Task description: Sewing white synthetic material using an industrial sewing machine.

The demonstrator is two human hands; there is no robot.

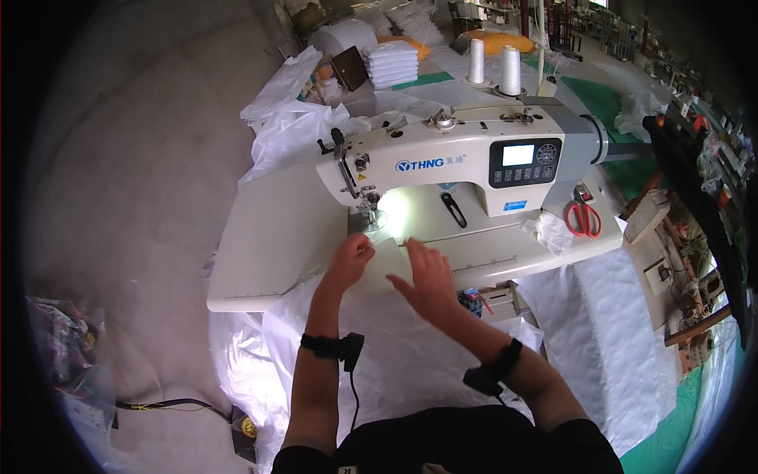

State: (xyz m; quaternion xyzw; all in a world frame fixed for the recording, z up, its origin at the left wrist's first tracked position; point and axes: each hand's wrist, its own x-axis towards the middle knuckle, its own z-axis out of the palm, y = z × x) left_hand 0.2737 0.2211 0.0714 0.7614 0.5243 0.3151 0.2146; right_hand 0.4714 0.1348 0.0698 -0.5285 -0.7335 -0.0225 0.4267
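A white sewing machine (pixel 466 150) stands on its pale table, its lamp lit over the needle area. White, slightly see-through sheeting (pixel 347 308) runs from my lap up over the table's front edge to the presser foot (pixel 372 212). Just in front of the foot, my left hand (pixel 350 259) is closed, fingertips pinched on the sheeting's edge. To its right, my right hand (pixel 429 278) rests on the sheet with fingers stretched and thumb apart. Both hands are close to the needle, which is hard to make out in the glare.
Red-handled scissors (pixel 583 219) and a crumpled white scrap (pixel 550 231) lie at the table's right. A black thread snipper (pixel 453 210) sits under the machine arm. Two white thread cones (pixel 510 71) stand behind. Stacked white bundles (pixel 392 63) are at the back; quilted white material (pixel 600 340) hangs at right.
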